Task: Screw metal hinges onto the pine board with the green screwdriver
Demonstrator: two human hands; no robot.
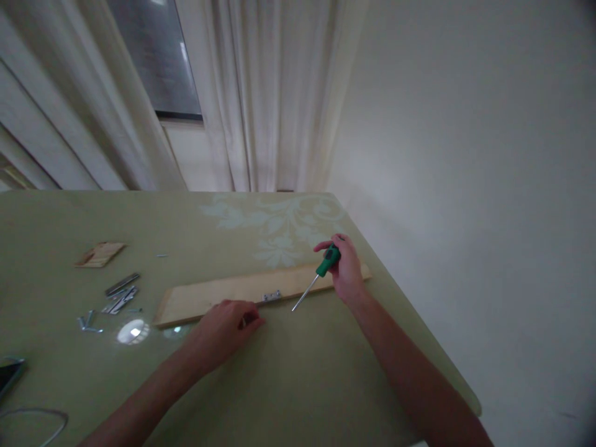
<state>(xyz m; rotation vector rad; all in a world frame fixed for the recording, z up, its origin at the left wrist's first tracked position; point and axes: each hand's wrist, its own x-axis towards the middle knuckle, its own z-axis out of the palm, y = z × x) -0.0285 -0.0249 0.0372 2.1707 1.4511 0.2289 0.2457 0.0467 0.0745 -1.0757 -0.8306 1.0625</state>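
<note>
A long pale wooden board [218, 295] lies across the green table [288, 372], with a small metal hinge [271, 296] on its near edge. My right hand [345, 270] is closed around a green-handled screwdriver [328, 261]; its metal shaft slants down and left, the tip just right of the hinge. My left hand [226, 329] rests on the table at the board's near edge, left of the hinge, with its fingers curled and pinched together; what they hold, if anything, is hidden.
At the left lie a small wooden piece [100, 254], several metal hinges [121, 293] and screws [88, 323]. A dark device [9, 374] and a cable [32, 415] sit at the near left edge. Curtains [261, 93] and a wall stand behind and right of the table.
</note>
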